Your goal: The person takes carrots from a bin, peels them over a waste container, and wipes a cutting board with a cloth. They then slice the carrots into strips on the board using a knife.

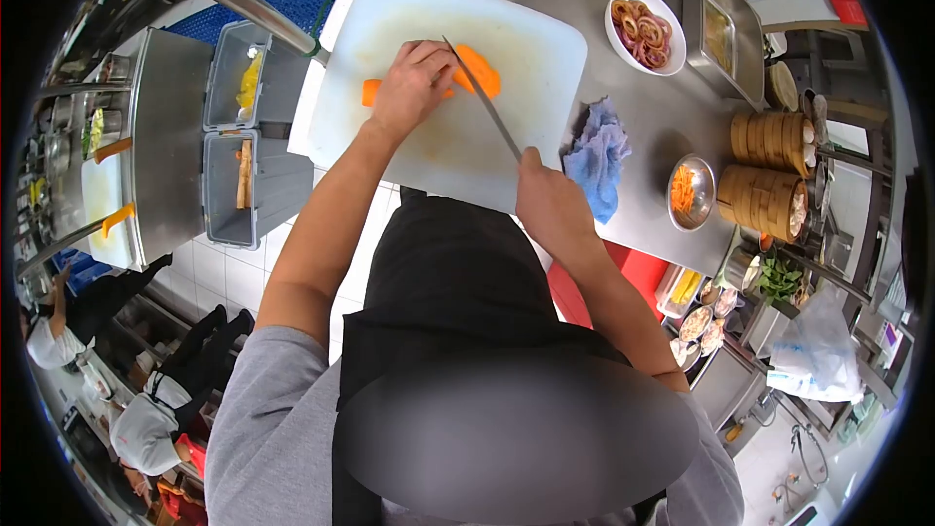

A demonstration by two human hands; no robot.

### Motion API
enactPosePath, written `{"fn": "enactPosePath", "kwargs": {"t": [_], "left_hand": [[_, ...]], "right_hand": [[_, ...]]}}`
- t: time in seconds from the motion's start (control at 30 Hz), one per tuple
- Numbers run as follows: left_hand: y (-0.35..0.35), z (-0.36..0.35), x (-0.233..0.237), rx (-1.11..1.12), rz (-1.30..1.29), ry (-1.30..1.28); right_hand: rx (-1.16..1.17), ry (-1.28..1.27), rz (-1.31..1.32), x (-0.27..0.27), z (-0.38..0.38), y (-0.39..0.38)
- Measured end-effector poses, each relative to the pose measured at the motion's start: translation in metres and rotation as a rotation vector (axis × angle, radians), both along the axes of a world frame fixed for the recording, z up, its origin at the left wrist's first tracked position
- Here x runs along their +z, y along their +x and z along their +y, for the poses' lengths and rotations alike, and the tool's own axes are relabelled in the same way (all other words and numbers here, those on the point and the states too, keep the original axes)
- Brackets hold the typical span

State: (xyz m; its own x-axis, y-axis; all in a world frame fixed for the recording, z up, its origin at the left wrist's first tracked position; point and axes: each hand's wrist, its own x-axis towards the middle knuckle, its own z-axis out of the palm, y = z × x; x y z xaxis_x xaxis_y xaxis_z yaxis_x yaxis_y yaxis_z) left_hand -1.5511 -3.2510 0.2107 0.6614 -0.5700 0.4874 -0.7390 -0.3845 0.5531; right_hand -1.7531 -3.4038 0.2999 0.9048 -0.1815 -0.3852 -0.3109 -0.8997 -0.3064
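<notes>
A carrot (480,72) lies on the white cutting board (526,34), with orange parts showing on both sides of my left hand (419,80). That hand presses down on the carrot with its fingers curled and drawn together. My right hand (551,197) is wrapped round the handle of a kitchen knife (497,117) at the board's near right edge. The blade runs diagonally up and left across the carrot, its tip just past my left fingertips. The handle is mostly hidden in my grip.
Right of the board lie a crumpled blue cloth (599,158), a white bowl of sliced onion rings (645,30) and a metal bowl of carrot strips (691,193). Bamboo steamers (763,203) stand beyond. Grey bins (232,219) sit at left. People in white tops (151,433) are at lower left.
</notes>
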Motion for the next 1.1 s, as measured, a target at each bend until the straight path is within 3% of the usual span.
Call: {"fn": "enactPosePath", "kwargs": {"t": [0.37, 0.83, 1.1], "left_hand": [[0.002, 0.002, -0.002, -0.007, -0.024, 0.016], [-0.001, 0.002, 0.002, 0.051, 0.187, -0.038], [0.002, 0.002, -0.001, 0.045, 0.124, -0.04]], "right_hand": [[-0.003, 0.038, 0.095, -0.045, 0.001, 0.043], [0.04, 0.008, 0.062, 0.008, 0.002, 0.014], [0.046, -0.006, 0.082, -0.004, -0.003, 0.021]]}}
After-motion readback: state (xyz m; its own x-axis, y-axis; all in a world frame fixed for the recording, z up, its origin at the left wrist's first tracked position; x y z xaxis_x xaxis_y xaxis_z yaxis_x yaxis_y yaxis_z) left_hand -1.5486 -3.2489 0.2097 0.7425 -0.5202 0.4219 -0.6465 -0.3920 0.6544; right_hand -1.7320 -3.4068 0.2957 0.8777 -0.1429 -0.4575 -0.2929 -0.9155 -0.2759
